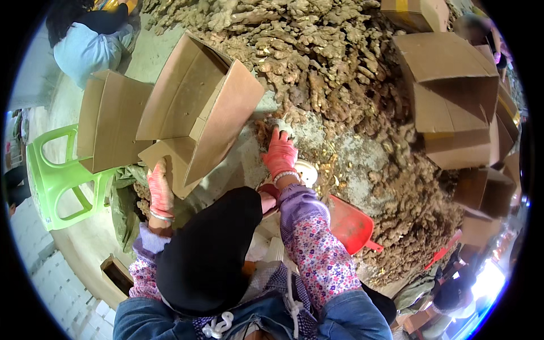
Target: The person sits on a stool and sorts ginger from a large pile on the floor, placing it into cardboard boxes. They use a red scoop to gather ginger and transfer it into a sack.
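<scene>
My left hand (pixel 160 189), in a red-coated glove, grips the near flap of an open cardboard box (pixel 221 123). That box is tilted, and its visible inside holds nothing. My right hand (pixel 281 152), gloved in the same way, reaches down to the floor beyond my knee. Its fingertips are at a brown piece of ginger root (pixel 264 131), partly hidden by the hand; whether they close on it is not visible. A large heap of ginger root (pixel 314 51) spreads ahead. A round white object (pixel 307 172) lies beside my right wrist.
A red plastic dustpan (pixel 350 225) lies right of my forearm. On the left stand another cardboard box (pixel 121 121) and a green plastic stool (pixel 63 178). Several cardboard boxes (pixel 454 102) line the right side. A person in light blue (pixel 89 51) is at upper left; others are along the right.
</scene>
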Tool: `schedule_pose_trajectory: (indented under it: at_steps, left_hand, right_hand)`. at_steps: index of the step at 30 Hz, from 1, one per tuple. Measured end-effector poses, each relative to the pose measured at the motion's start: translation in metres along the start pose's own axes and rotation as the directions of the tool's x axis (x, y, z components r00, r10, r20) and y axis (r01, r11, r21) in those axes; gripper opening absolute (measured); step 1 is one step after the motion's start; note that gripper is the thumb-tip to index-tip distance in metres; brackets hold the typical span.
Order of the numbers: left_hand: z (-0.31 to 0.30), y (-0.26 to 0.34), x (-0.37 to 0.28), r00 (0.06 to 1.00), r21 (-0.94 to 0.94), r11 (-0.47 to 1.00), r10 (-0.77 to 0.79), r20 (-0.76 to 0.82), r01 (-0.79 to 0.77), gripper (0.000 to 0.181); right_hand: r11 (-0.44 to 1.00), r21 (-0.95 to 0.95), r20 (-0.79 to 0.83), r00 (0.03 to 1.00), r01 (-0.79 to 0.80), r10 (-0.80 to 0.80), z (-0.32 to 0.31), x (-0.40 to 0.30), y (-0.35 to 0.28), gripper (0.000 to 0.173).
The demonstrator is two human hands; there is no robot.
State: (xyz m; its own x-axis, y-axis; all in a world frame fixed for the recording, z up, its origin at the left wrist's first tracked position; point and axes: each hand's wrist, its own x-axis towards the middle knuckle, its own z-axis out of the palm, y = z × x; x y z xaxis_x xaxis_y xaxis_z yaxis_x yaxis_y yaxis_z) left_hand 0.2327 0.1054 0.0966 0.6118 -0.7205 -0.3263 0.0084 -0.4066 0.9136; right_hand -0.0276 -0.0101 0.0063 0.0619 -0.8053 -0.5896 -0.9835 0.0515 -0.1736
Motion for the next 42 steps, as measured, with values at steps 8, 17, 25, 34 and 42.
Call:
schedule_pose_trajectory:
  at_steps: [8, 17, 25, 34, 42]
  left_hand:
    - [0.014, -0.002, -0.005, 0.999, -0.103, 0.994, -0.033, 0.027, 0.036, 0.041]
    - [-0.036, -0.008, -0.057, 0.977, -0.034, 0.99, 0.139, 0.162, -0.135, 0.044]
    - [-0.124, -0.024, -0.13, 0.988, 0.861, 0.486, 0.045, 0.149, -0.152, 0.086]
    - [-0.117, -0.081, -0.15, 0.955, 0.592, 0.802, -0.234, 0.184, 0.082, 0.082]
    - [-0.186, -0.01, -0.127, 0.866, 0.725, 0.598, 0.501, -0.005, -0.342, 0.04]
  right_hand:
    - [0.844, 0.537, 0.286, 0.943, -0.009, -0.172, 0.009, 0.04, 0.069, 0.076]
    - [0.597, 0.609, -0.131, 0.808, 0.523, -0.574, -0.08, -0.063, 0.081, 0.038]
    - [0.139, 0.957, -0.181, 0.9, 0.254, -0.397, -0.194, -0.16, 0.018, 0.05]
    - [0.411, 0.374, -0.177, 0.5, 0.831, -0.848, -0.224, -0.275, -0.183, 0.046]
    - [0.501, 0.193, -0.278, 0.537, 0.844, -0.797, -0.223, -0.303, -0.181, 0.044]
